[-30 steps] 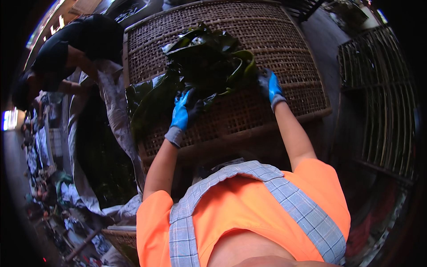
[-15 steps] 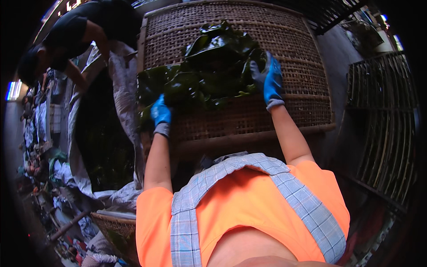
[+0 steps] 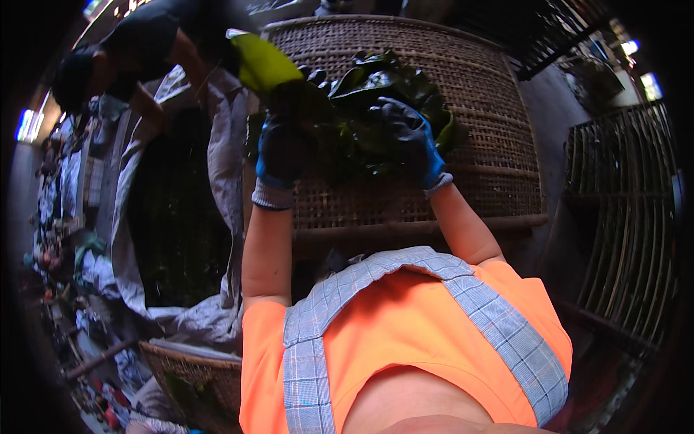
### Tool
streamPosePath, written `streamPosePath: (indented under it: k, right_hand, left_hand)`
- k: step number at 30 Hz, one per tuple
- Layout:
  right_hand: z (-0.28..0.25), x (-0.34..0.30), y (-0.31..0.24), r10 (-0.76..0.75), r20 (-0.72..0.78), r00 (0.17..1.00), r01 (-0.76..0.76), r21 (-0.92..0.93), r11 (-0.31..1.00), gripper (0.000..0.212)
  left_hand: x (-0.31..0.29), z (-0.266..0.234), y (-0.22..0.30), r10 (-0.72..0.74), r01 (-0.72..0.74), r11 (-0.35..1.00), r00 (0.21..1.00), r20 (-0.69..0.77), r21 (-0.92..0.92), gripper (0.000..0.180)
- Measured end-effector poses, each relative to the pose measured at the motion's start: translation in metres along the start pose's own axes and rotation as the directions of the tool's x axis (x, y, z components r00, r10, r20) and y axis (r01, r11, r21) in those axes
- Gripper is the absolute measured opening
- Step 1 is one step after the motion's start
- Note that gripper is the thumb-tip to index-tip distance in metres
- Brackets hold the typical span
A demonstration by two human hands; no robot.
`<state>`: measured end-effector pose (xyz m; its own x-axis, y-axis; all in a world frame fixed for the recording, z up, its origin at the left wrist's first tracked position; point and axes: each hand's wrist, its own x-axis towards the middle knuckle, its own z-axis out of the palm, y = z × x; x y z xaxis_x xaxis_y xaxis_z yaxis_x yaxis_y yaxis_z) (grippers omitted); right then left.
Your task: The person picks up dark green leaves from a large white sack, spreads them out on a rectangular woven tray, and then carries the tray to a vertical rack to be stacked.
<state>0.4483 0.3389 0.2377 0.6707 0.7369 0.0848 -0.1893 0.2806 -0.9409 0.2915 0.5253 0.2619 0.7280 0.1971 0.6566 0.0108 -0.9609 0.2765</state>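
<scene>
Right-hand fingers point(image 3: 397, 114) spread loosely over glossy green leaves point(image 3: 356, 137); left hand's point(image 3: 280, 150) grip unclear.
An open grey sack point(image 3: 223, 155) and bending co-worker point(image 3: 148, 40) flank the woven panel point(image 3: 499, 141).

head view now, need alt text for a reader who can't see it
A person's gloved left hand holds a broad green leaf over a woven tray, while the gloved right hand touches a glossy dark-green pile. At left, another person bends beside an open pale sack.
</scene>
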Motion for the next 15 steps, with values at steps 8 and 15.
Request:
streamPosePath:
  k: [8,15]
  right_hand:
    - [-0.010,-0.029,-0.040,-0.193,0.158,0.968,0.227,-0.242,0.943,0.059]
    - [-0.077,-0.065,-0.064,-0.510,-0.046,0.859,0.203,-0.885,0.420,0.024]
  left_hand:
    - [0.025,0.044,0.059,-0.170,0.072,0.913,0.962,-0.214,-0.402,0.052]
    - [0.076,0.104,0.150,-0.122,0.375,-0.528,0.854,0.505,-0.762,0.034]
